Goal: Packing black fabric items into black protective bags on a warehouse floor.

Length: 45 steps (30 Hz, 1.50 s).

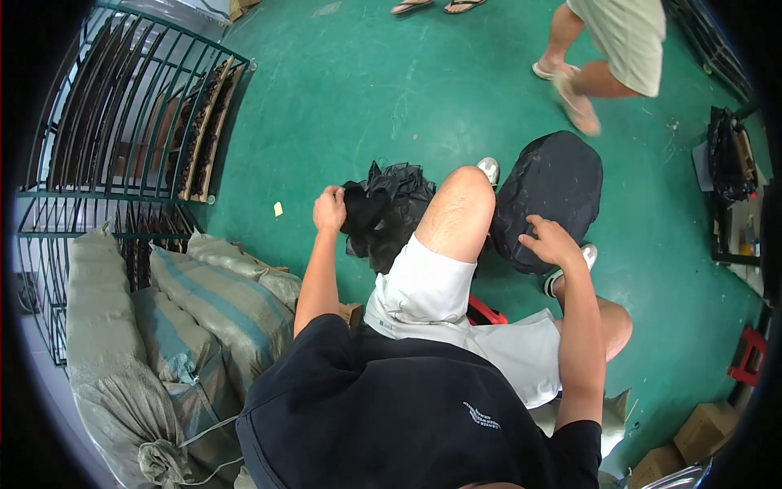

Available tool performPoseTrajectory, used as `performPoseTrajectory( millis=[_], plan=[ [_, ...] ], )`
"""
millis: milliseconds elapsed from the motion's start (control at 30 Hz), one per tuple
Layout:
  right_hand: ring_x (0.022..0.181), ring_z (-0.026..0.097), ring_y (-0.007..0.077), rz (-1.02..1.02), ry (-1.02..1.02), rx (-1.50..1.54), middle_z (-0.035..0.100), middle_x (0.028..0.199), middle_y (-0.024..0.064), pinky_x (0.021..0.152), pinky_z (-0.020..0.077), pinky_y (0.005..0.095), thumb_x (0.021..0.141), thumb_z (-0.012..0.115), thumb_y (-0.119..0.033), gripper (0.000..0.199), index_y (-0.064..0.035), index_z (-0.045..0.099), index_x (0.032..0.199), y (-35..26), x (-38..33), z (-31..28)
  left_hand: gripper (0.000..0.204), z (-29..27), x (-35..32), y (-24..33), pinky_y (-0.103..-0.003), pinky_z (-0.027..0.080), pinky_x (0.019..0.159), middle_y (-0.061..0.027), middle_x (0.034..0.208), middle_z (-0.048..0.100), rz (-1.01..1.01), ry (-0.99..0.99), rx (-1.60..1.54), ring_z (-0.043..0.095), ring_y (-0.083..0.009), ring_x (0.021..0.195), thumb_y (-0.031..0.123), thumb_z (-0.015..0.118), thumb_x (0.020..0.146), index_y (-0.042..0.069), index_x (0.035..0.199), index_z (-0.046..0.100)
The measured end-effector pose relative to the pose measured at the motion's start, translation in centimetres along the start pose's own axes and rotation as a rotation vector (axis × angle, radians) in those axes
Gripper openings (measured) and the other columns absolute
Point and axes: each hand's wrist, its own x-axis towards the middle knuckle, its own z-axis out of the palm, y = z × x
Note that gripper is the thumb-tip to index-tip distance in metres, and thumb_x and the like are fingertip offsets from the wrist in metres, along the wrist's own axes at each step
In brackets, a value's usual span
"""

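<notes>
**Both hands on black goods, mid-floor; hands apart**

Observed from the room: a seated worker in white shorts, knees spread, bent over the green floor [391,106]. Hands well apart, each at a different black item.

Left hand [330,209]: fingers bunched, pinching the outer edge of a black cloth piece [364,210]. The cloth lies against a crumpled black heap [399,190], thin and glossy in its folds, on mid-floor just outside the left knee. Individual pieces in the heap cannot be told apart.

Right hand [547,242]: spread loosely, thumb and forefinger separated, over the near part of a rounded black bundle [550,191]. Fingertips appear to touch its surface; pressure cannot be told. Bundle sits on mid-floor between the worker's feet, its cover dark and smooth with slight creases.

Surroundings: striped sacks [220,293] and a green metal rack [122,122] along the floor's left edge; a yellow scrap [278,209] nearer the heap. Brown cartons [707,432] at the near right corner, a red stool [748,356] along the right edge. Toward the far edge, a co-worker's legs [590,73] in sandals, one foot blurred.
</notes>
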Motion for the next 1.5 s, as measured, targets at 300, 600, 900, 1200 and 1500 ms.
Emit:
performPoseTrajectory(
  millis=[300,600,900,1200,1500],
  plan=[
    [0.111,0.060,0.0373,-0.027,0.032,0.002,0.065,0.112,0.0263,0.094,0.0469,0.0435,0.088,0.065,-0.031,0.055,0.0032,0.052,0.129,-0.3,-0.4,-1.3,0.016,-12.9,2.1,17.6,-0.030,0.050,0.072,-0.0104,0.087,0.070,0.426,0.233,-0.763,0.064,-0.0182,0.076,0.013,0.067,0.086,0.004,0.099,0.068],
    [0.106,0.063,0.0322,0.056,0.264,0.236,0.066,0.110,0.0194,0.092,0.0468,0.0448,0.095,0.055,-0.037,0.049,-0.0014,0.056,0.128,-0.7,-0.5,-5.5,0.011,-10.1,-14.9,37.4,-0.034,0.044,0.064,0.0017,0.065,0.053,1.915,-0.201,-0.528,0.055,-0.0188,0.073,0.021,0.066,0.063,0.017,0.071,0.059],
    [0.113,0.057,0.0321,0.460,0.247,-0.335,0.058,0.124,0.0166,0.098,0.0426,0.0472,0.098,0.048,-0.041,0.051,-0.0052,0.052,0.134,0.4,-6.4,-6.2,0.025,-6.8,-18.0,38.5,-0.034,0.044,0.073,-0.0025,0.073,0.054,2.187,-0.541,-0.729,0.055,-0.0202,0.075,0.034,0.070,0.077,0.011,0.075,0.059],
    [0.121,0.043,0.0408,-0.252,1.132,0.029,0.046,0.134,0.0188,0.102,0.0366,0.0498,0.070,0.075,-0.045,0.079,-0.0116,0.051,0.137,1.0,-3.1,-8.7,0.067,-4.6,-9.6,46.8,-0.040,0.043,0.101,-0.0095,0.129,0.056,0.228,-1.611,-1.607,0.054,-0.0228,0.118,0.060,0.048,0.095,0.004,0.133,0.049],
    [0.123,0.039,0.0450,-0.171,1.430,0.016,0.048,0.127,0.0213,0.106,0.0280,0.0530,0.067,0.060,-0.012,0.056,0.0003,0.053,0.121,3.9,-2.6,-8.6,0.053,2.8,-9.3,48.9,-0.037,0.047,0.097,-0.0127,0.120,0.065,-0.077,-1.683,-1.734,0.063,-0.0255,0.108,0.046,0.042,0.101,0.002,0.125,0.056]
  ],
)
